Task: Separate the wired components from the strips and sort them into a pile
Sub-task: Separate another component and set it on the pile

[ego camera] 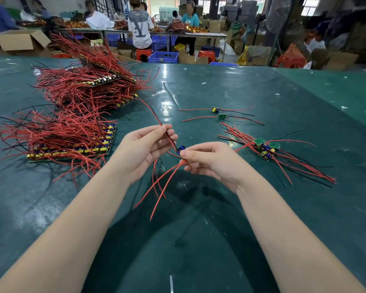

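Observation:
A small wired component (181, 149) with a blue part hangs between my hands above the green table (199, 240). My right hand (209, 161) pinches the component and its red wires, which trail down toward me. My left hand (148, 148) pinches the red and black wires running up and away from it. Stacked strips (72, 149) of components with red wires lie at the left, with a taller heap of strips (89, 85) behind them. A pile of separated components (265, 148) lies at the right.
Two loose wired components (218, 113) lie beyond the pile, toward the table's middle. Small white scraps (203, 83) dot the mat. Behind the table, people sit at other benches among cardboard boxes (19, 42) and blue crates (163, 57).

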